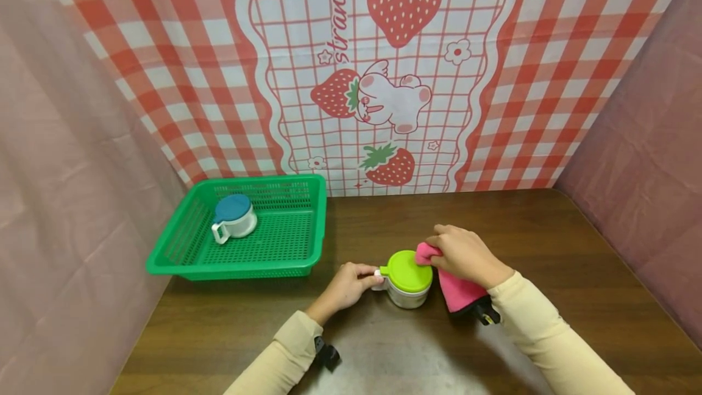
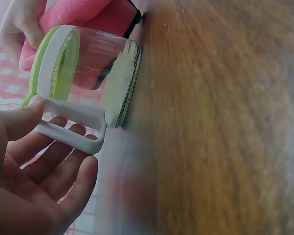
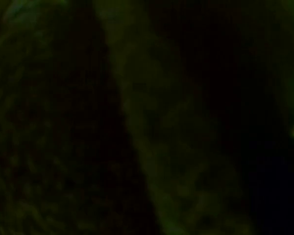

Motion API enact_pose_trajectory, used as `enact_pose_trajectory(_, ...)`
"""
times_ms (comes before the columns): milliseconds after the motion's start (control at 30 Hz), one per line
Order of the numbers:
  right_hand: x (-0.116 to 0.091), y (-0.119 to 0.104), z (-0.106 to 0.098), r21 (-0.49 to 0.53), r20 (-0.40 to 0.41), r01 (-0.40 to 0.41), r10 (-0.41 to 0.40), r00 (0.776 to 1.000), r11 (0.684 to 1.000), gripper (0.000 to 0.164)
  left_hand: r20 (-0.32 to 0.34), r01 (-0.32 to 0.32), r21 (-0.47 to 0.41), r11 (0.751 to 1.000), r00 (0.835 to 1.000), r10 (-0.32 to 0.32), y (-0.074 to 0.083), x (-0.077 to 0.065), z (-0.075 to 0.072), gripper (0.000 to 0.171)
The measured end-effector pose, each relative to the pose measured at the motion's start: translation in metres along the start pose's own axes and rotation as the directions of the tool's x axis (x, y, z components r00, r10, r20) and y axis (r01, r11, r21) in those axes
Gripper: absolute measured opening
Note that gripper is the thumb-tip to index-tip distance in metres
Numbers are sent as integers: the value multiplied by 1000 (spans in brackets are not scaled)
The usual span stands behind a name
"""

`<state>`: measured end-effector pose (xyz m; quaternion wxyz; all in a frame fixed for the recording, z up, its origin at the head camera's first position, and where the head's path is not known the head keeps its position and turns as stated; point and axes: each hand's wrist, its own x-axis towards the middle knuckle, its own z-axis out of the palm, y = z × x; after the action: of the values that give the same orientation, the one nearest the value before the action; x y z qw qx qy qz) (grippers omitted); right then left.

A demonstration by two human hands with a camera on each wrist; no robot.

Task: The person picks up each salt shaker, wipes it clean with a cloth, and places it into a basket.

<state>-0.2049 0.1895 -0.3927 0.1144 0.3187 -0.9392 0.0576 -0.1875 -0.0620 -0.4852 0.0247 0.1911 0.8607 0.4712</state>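
A clear glass jar [image 1: 408, 301] with a lime-green lid [image 1: 408, 271] stands upright on the table, right of centre. My left hand [image 1: 345, 288] holds its white handle [image 2: 71, 138], thumb on top and fingers beneath in the left wrist view. From the right, my right hand [image 1: 463, 253] grips a pink cloth [image 1: 459, 291]. A bunched part of the cloth lies on the lid's right edge, while the rest hangs down beside the jar. The right wrist view is almost black.
At the left, a green plastic basket [image 1: 249, 274] holds another handled jar [image 1: 241, 224] with a blue lid. Behind the brown wooden table [image 1: 581, 285] hangs a strawberry-print checked curtain [image 1: 384, 157]. Pink fabric [image 1: 71, 200] closes off both sides.
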Motion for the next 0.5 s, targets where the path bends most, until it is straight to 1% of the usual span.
enact_pose_trajectory(167, -6, 3, 0, -19, -9, 0, 0, 1000, 1000, 15, -22, 41, -25, 999, 999, -41, 0, 0, 1, 25)
enact_pose_trajectory(267, -8, 4, -1, -18, -12, -2, 2, 1000, 1000, 16, -29, 65, -60, 996, 997, -67, -1, 0, 3, 25)
enact_pose_trajectory(367, -11, 5, -1, -32, -24, -9, 8, 1000, 999, 15, -17, 80, -134, 988, 996, -83, -1, -1, 4, 26)
enact_pose_trajectory(500, -15, 7, -2, -62, -44, -13, 11, 999, 998, 14, 4, 105, -221, 970, 994, -107, -2, -1, 5, 27)
